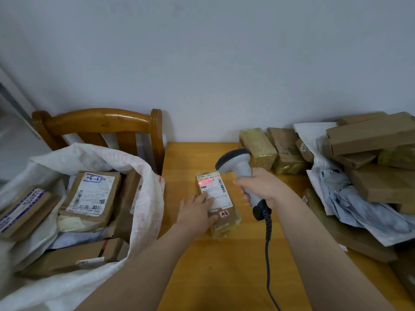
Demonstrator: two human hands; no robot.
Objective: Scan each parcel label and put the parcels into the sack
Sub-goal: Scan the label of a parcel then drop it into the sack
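Your left hand (197, 209) lies flat on the parcel (226, 223). Its fingers (205, 197) are straight and close together, resting on the near-left part of the label (216, 187) and gripping nothing. The parcel sits on the worktop (213, 265) directly under those fingers. Its long axis runs away from you, much as the fingers point, with the far end leaning a little left.

Your right hand (260, 187) is just to the right of the parcel. Its fingers (246, 196) are curled round the handle of the scanner (235, 162), whose head hangs over the parcel's far-right corner. The red line (205, 182) falls across the top of the label, just beyond your left fingertips, so the scan looks to be the step in hand.

The next move turns on this: the sack (143, 198) stands open to the left of your left fingers, past the worktop's edge. The left hand is plainly the nearer one, and the right is taken up with the scanner. I judge you will need to curl the left fingers over the parcel's long left side, since a flat palm cannot lift it, then carry it leftward over the rim. The sack already holds several parcels, so aim for a gap. The pile (370, 153) of further parcels lies well to the right of your right fingers.
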